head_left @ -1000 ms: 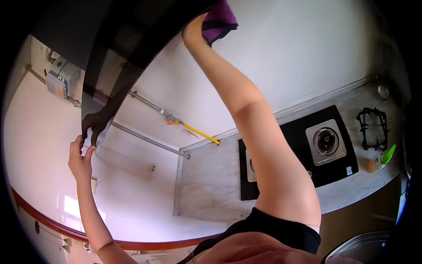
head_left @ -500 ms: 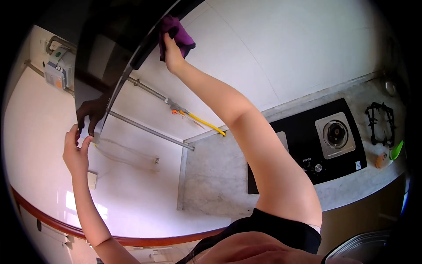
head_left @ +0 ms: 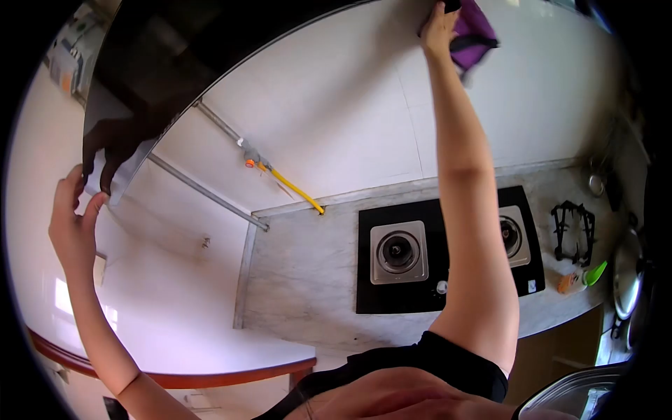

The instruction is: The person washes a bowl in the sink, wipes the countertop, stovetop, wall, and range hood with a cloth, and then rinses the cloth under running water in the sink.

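A glossy black panel (head_left: 168, 49) spans the upper left and reflects my left hand. My left hand (head_left: 75, 213) touches the panel's lower left corner, with the thumb and fingers closed on its edge. High up, right of the panel, my right hand (head_left: 439, 31) holds a purple cloth (head_left: 476, 35) with black trim. The cloth is slightly blurred, and some of my right fingertips are cut off by the top of the view. My right arm passes over the black gas stove (head_left: 434, 217).
A yellow hose (head_left: 297, 190) runs from a pipe valve to the marble counter (head_left: 301, 266). Right of the stove are a black pan support (head_left: 574, 231) and a green-topped bottle (head_left: 584, 277). A lidded pan (head_left: 627, 273) hangs or stands at the far right.
My right hand first moved left and down with the cloth, then swung far to the right and up. My left hand stays at the panel's corner. The whole view has shifted.
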The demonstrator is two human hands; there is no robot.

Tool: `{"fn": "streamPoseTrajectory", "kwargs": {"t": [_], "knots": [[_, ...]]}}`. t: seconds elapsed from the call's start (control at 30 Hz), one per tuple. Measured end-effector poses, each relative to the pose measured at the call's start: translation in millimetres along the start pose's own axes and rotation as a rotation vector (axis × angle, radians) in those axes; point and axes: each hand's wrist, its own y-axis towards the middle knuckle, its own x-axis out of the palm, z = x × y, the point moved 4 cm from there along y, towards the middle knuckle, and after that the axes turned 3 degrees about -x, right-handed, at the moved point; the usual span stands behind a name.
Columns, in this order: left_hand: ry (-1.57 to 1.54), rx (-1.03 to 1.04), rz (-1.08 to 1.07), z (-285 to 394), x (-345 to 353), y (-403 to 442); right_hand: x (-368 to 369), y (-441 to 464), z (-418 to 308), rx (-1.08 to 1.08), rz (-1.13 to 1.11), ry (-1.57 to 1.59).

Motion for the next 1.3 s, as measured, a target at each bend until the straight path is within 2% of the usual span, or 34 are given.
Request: {"fn": "streamPoseTrajectory", "kwargs": {"t": [0.07,0.17,0.3,0.43,0.47,0.53,0.57,0.67,0.73,0.8,0.97,1.03,1.1,1.13,1.23,1.3], "knots": [[-0.016,0.03,0.043,4,0,-2,7,5,3,-0.221,-0.038,-0.45],[-0.033,0.016,0.036,4,1,-2,57,-22,-8,-0.43,-0.107,-0.739],[0.012,-0.015,0.022,3,3,0,132,-87,42,-0.566,-0.186,-0.965],[0.034,-0.013,-0.016,-5,3,2,203,-174,-13,-0.552,-0.523,-1.441],[0.019,0.007,-0.007,-8,4,3,209,-192,-11,-0.437,-0.754,-1.084],[-0.04,-0.003,0.003,-15,8,1,215,-210,-2,-0.539,-1.107,-0.886],[-0.045,-0.003,0.005,-17,9,2,214,-212,3,-0.77,-1.243,-1.059],[-0.139,-0.032,-0.012,-24,11,2,177,-177,-35,-0.542,-1.326,-1.01],[-0.143,-0.043,-0.032,-28,14,2,149,-142,-8,-0.414,-1.284,-0.511],[-0.125,-0.048,-0.037,-33,16,1,107,-100,-6,-0.387,-1.275,-0.373],[0.023,-0.075,-0.044,-41,22,-1,-27,35,-11,-0.478,-1.076,-0.814],[0.042,0.016,-0.068,-18,10,2,-79,87,-15,-0.501,-0.947,-0.934],[-0.008,0.023,-0.154,28,-21,8,-124,136,-19,-0.521,-0.823,-1.017],[-0.044,0.037,-0.083,40,-26,8,-144,158,-22,-0.525,-0.748,-1.048],[-0.157,-0.075,-0.094,-41,20,5,-196,225,-26,-0.524,-0.507,-1.116],[-0.128,-0.075,-0.055,-30,17,2,-227,262,-25,-0.491,-0.337,-1.131]]}}
